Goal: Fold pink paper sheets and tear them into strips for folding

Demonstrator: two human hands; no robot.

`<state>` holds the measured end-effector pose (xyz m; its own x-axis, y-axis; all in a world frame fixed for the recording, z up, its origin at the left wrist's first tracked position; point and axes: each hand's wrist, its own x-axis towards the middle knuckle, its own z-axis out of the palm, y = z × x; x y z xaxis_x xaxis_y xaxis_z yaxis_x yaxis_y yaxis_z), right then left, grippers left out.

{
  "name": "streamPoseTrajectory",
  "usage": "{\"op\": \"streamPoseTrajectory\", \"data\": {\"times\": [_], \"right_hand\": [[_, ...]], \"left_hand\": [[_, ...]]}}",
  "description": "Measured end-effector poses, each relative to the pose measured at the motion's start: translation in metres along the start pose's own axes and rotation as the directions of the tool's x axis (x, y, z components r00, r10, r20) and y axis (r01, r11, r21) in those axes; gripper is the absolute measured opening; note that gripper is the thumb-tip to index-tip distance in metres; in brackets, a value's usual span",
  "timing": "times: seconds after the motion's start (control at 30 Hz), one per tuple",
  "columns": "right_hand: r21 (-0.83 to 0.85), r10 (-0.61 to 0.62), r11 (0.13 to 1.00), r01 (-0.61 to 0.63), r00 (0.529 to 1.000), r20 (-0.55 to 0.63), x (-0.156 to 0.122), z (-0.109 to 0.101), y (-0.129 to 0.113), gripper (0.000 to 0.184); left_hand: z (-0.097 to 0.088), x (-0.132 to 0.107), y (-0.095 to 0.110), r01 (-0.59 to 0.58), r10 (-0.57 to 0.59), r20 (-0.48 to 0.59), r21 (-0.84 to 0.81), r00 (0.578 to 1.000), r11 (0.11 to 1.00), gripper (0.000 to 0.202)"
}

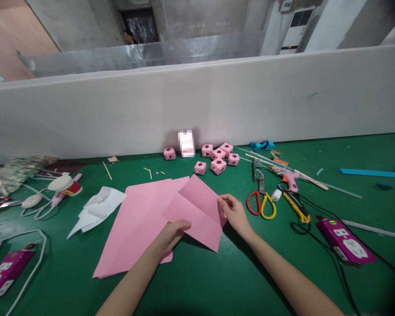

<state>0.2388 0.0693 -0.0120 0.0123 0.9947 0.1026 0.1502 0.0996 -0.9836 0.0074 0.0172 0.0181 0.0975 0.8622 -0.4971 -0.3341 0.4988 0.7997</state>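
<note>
Midway along the tabletop [217, 281], over the paper stack [131, 228], the left hand [171, 233] and right hand [234, 213] each have fingers closed on an edge of the pink sheet [197, 215] (light, floppy, easily creased, I'd judge, so edges suit).

Seven cubes [218, 165], two power strips [345, 242], one folded pink sheet [197, 215]

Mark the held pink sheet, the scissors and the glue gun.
pink sheet [197, 215]: head view, middle of the folded sheet.
scissors [260, 192]: head view, neck just above the handle loops.
glue gun [288, 177]: head view, pink body.
</note>
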Motion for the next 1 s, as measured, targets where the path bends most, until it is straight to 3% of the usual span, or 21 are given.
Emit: {"op": "streamPoseTrajectory", "data": {"times": [0.1,0.23,0.33,0.4,0.53,0.67,0.8,1.0], "right_hand": [[-0.015,-0.004,1.0,0.004,1.0,-0.012,0.003,-0.003,0.002,0.039],[-0.056,-0.025,0.998,0.024,0.999,-0.021,0.004,-0.006,0.002,0.038],[-0.092,-0.044,0.995,0.041,0.999,-0.031,0.003,-0.006,0.001,0.036],[-0.189,-0.12,0.976,0.107,0.991,-0.061,0.001,-0.006,0.001,0.034],[-0.511,-0.395,0.799,0.317,0.918,-0.047,-0.003,-0.006,-0.003,0.026],[-0.684,-0.545,0.592,0.427,0.837,0.051,-0.013,-0.002,-0.014,0.02],[-0.726,-0.574,0.483,0.489,0.803,0.158,-0.022,0.004,-0.022,0.024],[-0.738,-0.534,0.412,0.535,0.798,0.28,-0.027,0.007,-0.023,0.048]], "left_hand": [[0.002,-0.002,0.0,0.043,-0.044,0.064,0.012,0.997,0.999,0.023],[0.003,-0.001,-0.001,-0.016,0.021,0.157,-0.033,0.987,0.999,0.028],[0.005,0.0,0.0,-0.013,0.018,0.171,-0.029,0.985,0.999,0.028],[0.007,-0.001,0.001,-0.013,0.019,0.175,-0.036,0.984,0.999,0.027],[0.011,-0.003,0.004,0.016,-0.011,0.189,-0.025,0.982,1.0,0.024],[0.01,-0.003,0.003,-0.02,0.022,0.162,-0.017,0.987,1.0,0.027],[0.009,-0.002,0.001,-0.009,0.009,0.133,0.0,0.991,1.0,0.029],[0.01,-0.004,0.003,0.024,-0.027,0.129,0.023,0.991,0.999,0.02]]}}
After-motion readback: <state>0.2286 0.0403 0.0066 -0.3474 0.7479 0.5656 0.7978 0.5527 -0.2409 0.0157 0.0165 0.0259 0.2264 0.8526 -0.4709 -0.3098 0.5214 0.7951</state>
